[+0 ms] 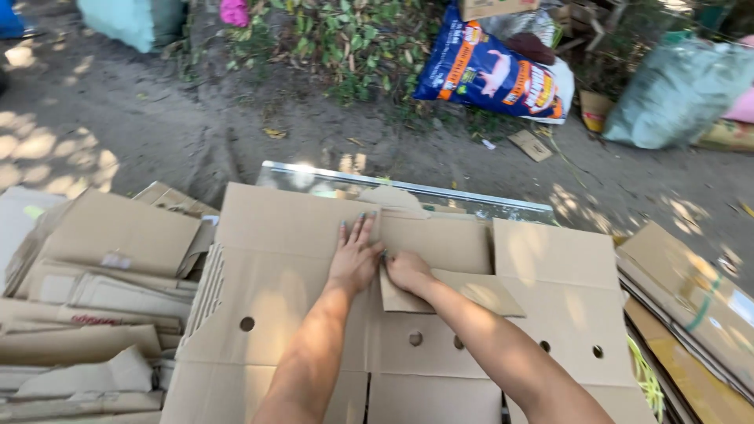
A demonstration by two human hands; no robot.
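Observation:
A large flattened brown cardboard box (pixel 275 314) with round holes lies in front of me. My left hand (pixel 355 255) rests flat on it, fingers spread and pointing away. Right beside it, my right hand (pixel 406 269) presses with curled fingers on a loose cardboard flap (pixel 471 289) that lies over the box. The two hands almost touch. A shiny metal sheet edge (pixel 408 188) shows just past the box.
A pile of flattened cardboard (pixel 102 298) lies at the left, and more cardboard with green and yellow strapping (pixel 691 314) at the right. Beyond is bare dirt ground (pixel 118 118), weeds, a blue printed sack (pixel 491 74) and a pale green sack (pixel 675 94).

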